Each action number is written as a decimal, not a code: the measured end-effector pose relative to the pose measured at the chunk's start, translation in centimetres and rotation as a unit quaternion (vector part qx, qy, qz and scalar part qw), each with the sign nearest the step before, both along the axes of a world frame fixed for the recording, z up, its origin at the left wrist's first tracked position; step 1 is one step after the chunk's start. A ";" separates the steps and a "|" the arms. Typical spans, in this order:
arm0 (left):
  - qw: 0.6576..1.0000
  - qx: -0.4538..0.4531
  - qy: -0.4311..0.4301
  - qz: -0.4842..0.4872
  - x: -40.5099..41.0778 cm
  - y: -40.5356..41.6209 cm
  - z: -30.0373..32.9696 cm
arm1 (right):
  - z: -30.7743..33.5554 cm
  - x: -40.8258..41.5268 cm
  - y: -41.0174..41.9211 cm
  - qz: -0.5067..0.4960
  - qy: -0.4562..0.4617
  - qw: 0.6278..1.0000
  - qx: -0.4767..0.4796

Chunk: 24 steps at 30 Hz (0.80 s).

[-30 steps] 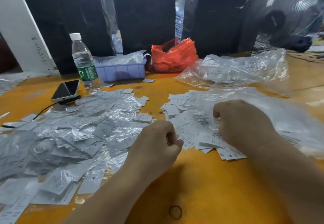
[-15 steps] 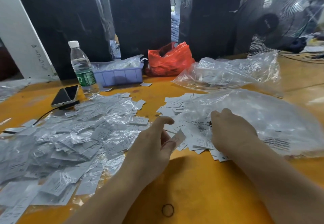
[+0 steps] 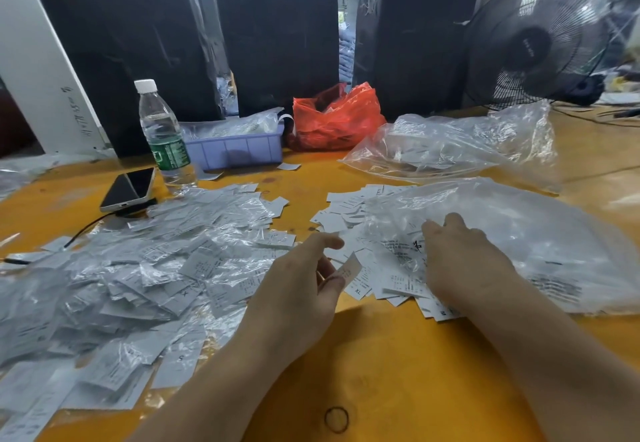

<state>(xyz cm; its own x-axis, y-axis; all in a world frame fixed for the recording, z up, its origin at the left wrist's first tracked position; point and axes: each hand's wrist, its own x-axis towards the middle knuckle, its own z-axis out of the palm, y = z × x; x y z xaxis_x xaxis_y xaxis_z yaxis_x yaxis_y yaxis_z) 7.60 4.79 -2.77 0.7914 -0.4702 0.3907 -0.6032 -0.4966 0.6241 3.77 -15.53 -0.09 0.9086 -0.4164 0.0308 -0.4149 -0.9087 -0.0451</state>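
Small white printed paper label (image 3: pixel 350 269) pinched btwn thumb & fingers of left hand (image 3: pixel 298 291), low over orange table (image 3: pixel 398 365), just beside loose heap of white labels (image 3: pixel 398 284) w/ right hand (image 3: pixel 462 265) palm-down on it, fingers bent, grip can't be told.

right hand (image 3: pixel 464 265): fingertips hidden | labels (image 3: pixel 398 286): fine print unreadable

Bottle (image 3: pixel 162 133) behind phone (image 3: pixel 128 188); tray (image 3: pixel 239 149) right.

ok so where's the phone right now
In the head view the phone lies far left on the table, beside the foot of the water bottle, at the back edge of the bagged-label pile.
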 end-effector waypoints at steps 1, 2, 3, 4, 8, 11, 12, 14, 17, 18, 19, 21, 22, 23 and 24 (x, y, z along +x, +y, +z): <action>1.000 0.000 -0.001 0.000 0.0 0.0 0.0 | 0.0 0.0 0.1 0.004 0.000 1.000 -0.003; 1.000 0.000 -0.001 -0.001 -0.1 0.0 0.0 | 0.0 0.0 0.2 0.008 0.001 1.000 -0.008; 1.000 -0.001 0.000 -0.002 -0.1 0.1 0.1 | 0.0 0.1 0.2 0.009 0.003 1.000 -0.014; 1.000 -0.002 0.001 -0.002 -0.2 0.1 0.1 | 0.1 0.1 0.2 0.007 0.007 1.000 -0.024; 1.000 0.002 0.009 -0.002 -0.2 0.0 0.0 | 0.2 -0.1 -0.1 -0.014 0.021 0.999 -0.031; 1.000 0.020 0.010 -0.012 -0.4 -0.2 0.1 | 0.0 0.0 0.1 -0.003 0.026 0.999 -0.023; 0.999 0.026 0.008 -0.019 -0.5 -0.4 0.1 | -0.1 0.0 0.1 0.002 0.025 0.999 -0.022; 0.999 0.024 0.013 -0.029 -0.6 -0.9 0.2 | 0.0 0.1 0.2 0.008 0.023 0.999 -0.020; 0.998 0.049 0.010 -0.034 -0.5 -2.1 0.8 | 0.1 0.2 0.1 -0.008 0.037 0.998 -0.040; 0.997 0.065 0.006 -0.031 -0.4 -2.6 1.1 | 0.1 0.2 0.1 -0.021 0.043 0.998 -0.031; 0.997 0.072 0.004 -0.028 -0.3 -3.3 1.3 | 0.1 0.2 0.1 -0.030 0.046 0.998 -0.009; 0.998 0.063 0.004 -0.021 -0.7 -4.7 1.6 | 0.1 0.1 0.1 -0.034 0.043 0.998 0.027; 0.998 0.052 0.000 -0.017 -1.0 -5.3 1.6 | 0.1 0.0 0.1 -0.029 0.037 0.999 0.025; 0.999 0.042 -0.005 -0.014 -1.4 -5.7 1.4 | 0.1 0.0 0.2 -0.024 0.031 0.999 0.013; 0.999 0.038 -0.010 -0.010 -1.6 -5.9 1.1 | 0.1 0.0 0.2 -0.020 0.026 0.999 -0.002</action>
